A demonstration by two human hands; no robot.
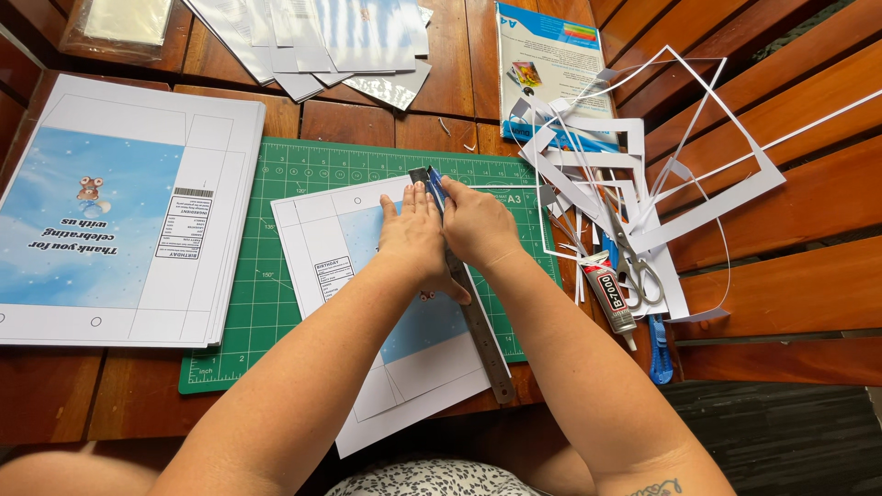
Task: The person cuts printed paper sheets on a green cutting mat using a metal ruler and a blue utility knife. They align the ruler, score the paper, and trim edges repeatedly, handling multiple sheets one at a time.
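Left hand [413, 234] pressed flat, fingers [415, 197] extended, on metal ruler [478, 321] over printed sheet [367, 276] – sheet laid on green cutting mat [276, 184], mid-tabletop. Right hand [476, 225] fingers curled shut around blue craft knife [432, 184] at ruler's far end.

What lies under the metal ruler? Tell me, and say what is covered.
The metal ruler lies on a printed sheet with a blue panel, which rests on the green cutting mat. The left hand and right hand cover the ruler's upper end and the sheet beneath.
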